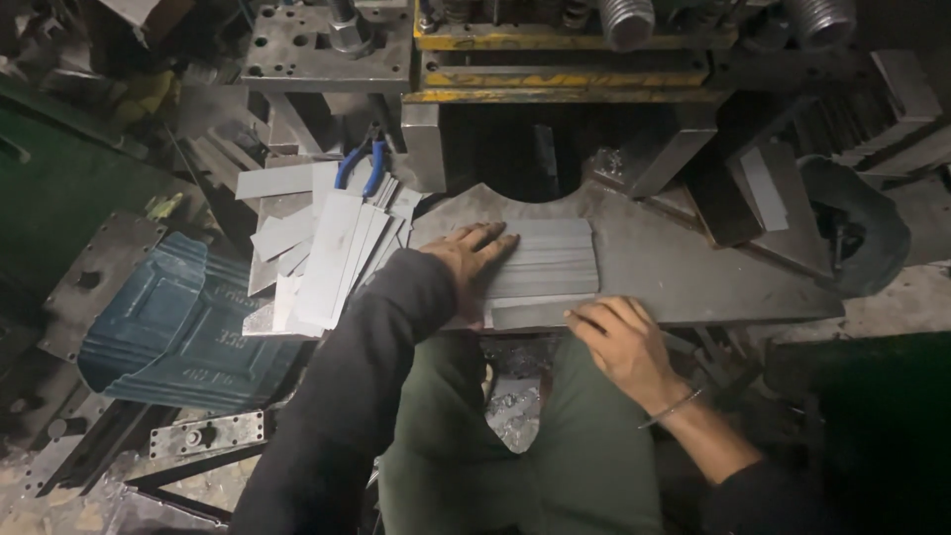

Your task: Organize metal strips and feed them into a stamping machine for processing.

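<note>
Left hand (474,250) lies open, fingers spread flat on the grey metal strips (543,260), seemingly to keep them squared on the steel press table (674,267) before the die opening. Right hand (619,342) rests loosely curled, fingertips at the near strip's edge, gripping nothing; a loose pile of cut strips (322,253) lies to the left, within reach

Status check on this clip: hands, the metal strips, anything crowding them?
Left hand flat on the stacked metal strips. Right hand at the stack's near edge, fingers on the lowest strip. Loose strips and blue-handled pliers lie left, apart.
</note>
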